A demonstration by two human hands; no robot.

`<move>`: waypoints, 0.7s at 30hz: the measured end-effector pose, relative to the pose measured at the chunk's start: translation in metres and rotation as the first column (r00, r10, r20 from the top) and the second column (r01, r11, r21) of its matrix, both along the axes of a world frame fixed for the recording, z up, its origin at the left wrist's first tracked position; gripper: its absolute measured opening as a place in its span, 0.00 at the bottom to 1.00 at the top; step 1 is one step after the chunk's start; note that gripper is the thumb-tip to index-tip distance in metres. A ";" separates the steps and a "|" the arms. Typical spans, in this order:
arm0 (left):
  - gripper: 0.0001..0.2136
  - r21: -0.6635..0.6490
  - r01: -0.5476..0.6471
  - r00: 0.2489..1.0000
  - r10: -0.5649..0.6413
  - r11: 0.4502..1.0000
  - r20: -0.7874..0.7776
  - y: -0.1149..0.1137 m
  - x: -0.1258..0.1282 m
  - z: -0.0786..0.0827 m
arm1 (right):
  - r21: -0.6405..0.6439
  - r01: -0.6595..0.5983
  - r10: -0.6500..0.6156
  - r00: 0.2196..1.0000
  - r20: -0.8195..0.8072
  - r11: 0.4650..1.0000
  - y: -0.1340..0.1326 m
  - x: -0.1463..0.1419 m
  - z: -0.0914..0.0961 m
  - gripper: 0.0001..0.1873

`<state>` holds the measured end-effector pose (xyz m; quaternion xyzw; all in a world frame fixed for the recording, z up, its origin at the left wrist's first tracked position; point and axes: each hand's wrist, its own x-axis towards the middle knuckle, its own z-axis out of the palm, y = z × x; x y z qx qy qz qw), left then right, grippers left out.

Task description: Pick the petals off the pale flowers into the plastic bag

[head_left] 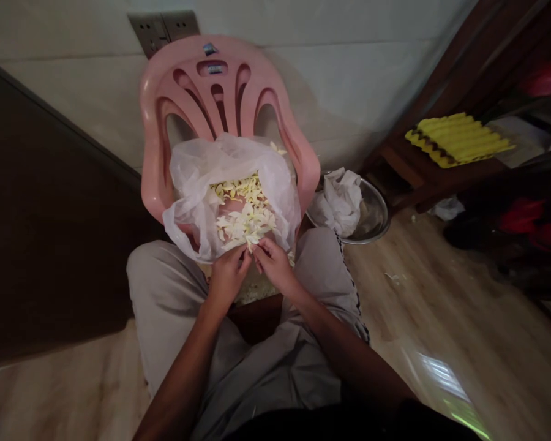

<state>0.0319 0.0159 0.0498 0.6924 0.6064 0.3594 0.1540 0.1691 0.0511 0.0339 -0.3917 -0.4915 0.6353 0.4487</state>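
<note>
A heap of pale cream petals [241, 211] lies inside a thin translucent plastic bag [188, 202], which rests on the seat of a pink plastic chair [213, 79]. My left hand [227, 275] and my right hand [275, 264] meet at the bag's front edge, fingertips almost touching. My right hand pinches a small pale petal at the heap's lower edge. My left fingers curl close beside it, and what they hold is hidden. More petals lie scattered on the chair seat below the bag.
A steel bowl [371, 211] holding crumpled white material [340, 202] stands on the wooden floor [463, 318] right of the chair. A dark wooden frame [417, 165] carries a yellow ridged object [457, 139]. My grey trousers [165, 300] lie below my hands. A wall socket [163, 30] sits behind the chair.
</note>
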 end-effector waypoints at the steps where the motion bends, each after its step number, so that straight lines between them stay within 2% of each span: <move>1: 0.10 -0.012 -0.036 0.999 0.037 0.999 0.018 0.000 0.001 0.000 | 0.003 -0.001 0.001 1.000 0.010 1.000 -0.001 -0.001 0.000 0.17; 4: 0.09 -0.095 -0.216 0.954 0.231 0.972 0.193 0.003 0.003 0.001 | -0.018 -0.009 0.010 1.000 0.010 1.000 -0.002 -0.003 0.002 0.16; 5: 0.08 -0.140 -0.281 0.905 0.311 0.949 0.290 0.005 0.001 0.001 | -0.042 -0.011 0.010 1.000 -0.005 0.999 -0.002 -0.002 0.004 0.16; 7: 0.09 -0.221 -0.383 0.763 0.442 0.897 0.472 0.009 -0.005 0.002 | -0.105 0.007 -0.012 0.999 -0.050 0.994 0.000 0.000 0.008 0.15; 9: 0.09 -0.246 -0.460 0.632 0.509 0.853 0.584 0.011 -0.012 0.003 | -0.145 0.070 -0.083 0.993 -0.081 0.987 0.003 0.004 0.010 0.15; 11: 0.09 -0.223 -0.513 0.596 0.531 0.829 0.603 0.011 -0.017 0.004 | -0.135 0.150 -0.160 0.985 -0.069 0.979 0.006 0.008 0.011 0.15; 13: 0.09 -0.190 -0.510 0.648 0.520 0.839 0.556 0.008 -0.015 0.004 | -0.101 0.176 -0.180 0.983 -0.028 0.979 0.007 0.010 0.009 0.16; 15: 0.09 -0.159 -0.465 0.737 0.481 0.871 0.475 0.004 -0.006 0.004 | -0.074 0.129 -0.129 0.992 0.011 0.989 0.006 0.008 0.007 0.16; 18: 0.09 -0.096 -0.371 0.855 0.380 0.924 0.354 -0.001 0.008 0.004 | -0.045 0.046 -0.044 0.998 0.034 0.998 0.001 0.003 0.005 0.16; 21: 0.10 -0.034 -0.267 0.926 0.266 0.963 0.268 -0.003 0.016 0.005 | -0.033 0.024 -0.023 1.000 0.022 0.999 -0.002 0.000 0.005 0.15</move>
